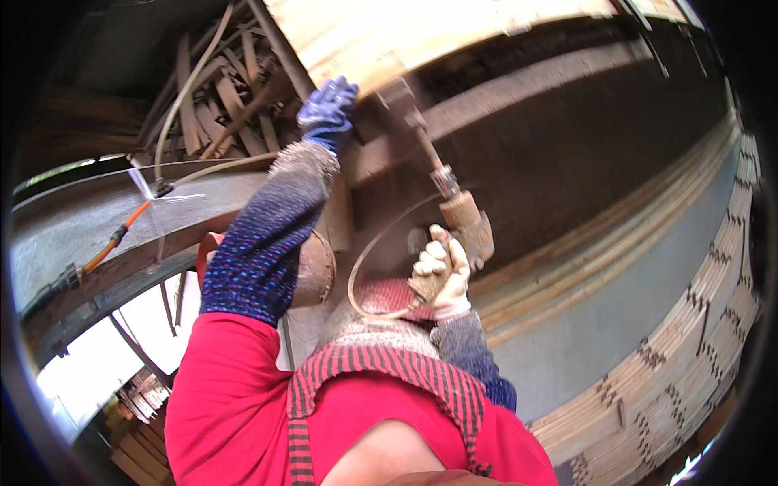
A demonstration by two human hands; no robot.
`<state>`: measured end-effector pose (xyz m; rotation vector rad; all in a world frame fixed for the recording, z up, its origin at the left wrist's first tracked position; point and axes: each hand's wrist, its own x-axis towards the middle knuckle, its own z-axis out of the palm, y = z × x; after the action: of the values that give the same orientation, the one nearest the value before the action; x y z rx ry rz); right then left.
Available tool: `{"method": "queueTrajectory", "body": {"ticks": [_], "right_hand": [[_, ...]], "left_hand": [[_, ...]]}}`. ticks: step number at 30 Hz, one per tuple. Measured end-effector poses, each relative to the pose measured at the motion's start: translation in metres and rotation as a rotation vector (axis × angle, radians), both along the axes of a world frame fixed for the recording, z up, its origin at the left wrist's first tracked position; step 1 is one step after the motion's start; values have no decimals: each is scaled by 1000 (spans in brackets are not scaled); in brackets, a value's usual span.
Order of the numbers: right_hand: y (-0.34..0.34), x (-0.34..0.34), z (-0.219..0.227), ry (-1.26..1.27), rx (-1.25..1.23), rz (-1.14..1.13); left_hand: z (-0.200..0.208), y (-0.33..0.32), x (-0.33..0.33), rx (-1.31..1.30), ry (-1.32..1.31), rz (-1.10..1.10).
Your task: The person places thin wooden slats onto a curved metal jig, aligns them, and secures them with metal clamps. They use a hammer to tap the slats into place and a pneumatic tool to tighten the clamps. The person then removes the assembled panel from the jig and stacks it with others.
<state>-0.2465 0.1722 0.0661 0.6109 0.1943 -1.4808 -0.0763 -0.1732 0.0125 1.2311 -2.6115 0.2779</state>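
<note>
My right hand [442, 271], in a pale work glove, is closed round the handle of a dusty air hammer [466, 227]. From the tool's front a metal shank runs up to a wide flat chisel blade [396, 96], which is near the lower edge of a pale wooden panel [381, 40]. A thin air hose [354, 279] curves from the handle. My left hand [327, 112], in a blue coated glove, rests with fingers stretched out at the panel's left corner. It holds nothing that I can see; part of its palm is hidden.
Scrap wood strips [235, 97] are piled at the upper left. Another hose [194, 81] hangs there, joined near a metal beam [89, 211] to an orange line [130, 227]. Long boards [616, 259] lie at right, beside stacked pale panels [648, 405]. A round rusty container [316, 271] stands beneath my left arm.
</note>
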Motion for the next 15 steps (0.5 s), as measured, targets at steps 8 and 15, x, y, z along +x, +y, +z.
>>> {"method": "queueTrajectory", "body": {"ticks": [8, 15], "right_hand": [[-7, 4, 12, 112, 41, 35], [-16, 11, 17, 186, 58, -1]], "left_hand": [[-22, -4, 2, 25, 77, 34], [15, 12, -7, 169, 147, 99]]}}
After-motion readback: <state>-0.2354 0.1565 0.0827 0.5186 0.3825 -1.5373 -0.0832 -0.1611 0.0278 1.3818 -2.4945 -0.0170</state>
